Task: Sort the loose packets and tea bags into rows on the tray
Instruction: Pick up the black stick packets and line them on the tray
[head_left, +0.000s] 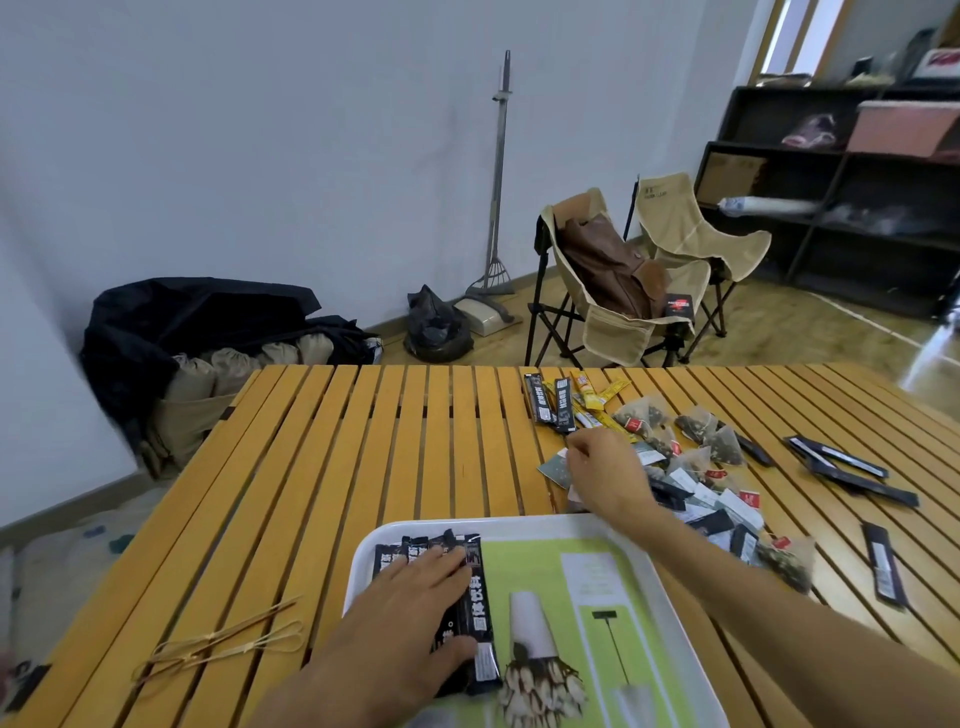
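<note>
A white tray (358, 561) with a green printed base lies at the table's near edge. Several black stick packets (475, 618) lie side by side at its left end, and my left hand (410, 618) rests flat on them, fingers spread. Beyond the tray, my right hand (605, 473) is curled over the left edge of a loose pile of small flat sachets (722, 506), fingertips pinching a grey-green sachet (556, 467). Pyramid tea bags (711, 439) lie further right. Black and yellow stick packets (571, 402) sit at the far edge.
More black sticks (852, 470) lie scattered at the right, one alone (883, 569) nearer me. Thin bamboo picks (228, 642) lie at the table's near left. Behind the slatted wooden table (363, 452) stand two folding chairs (618, 291), dark bags and a shelf.
</note>
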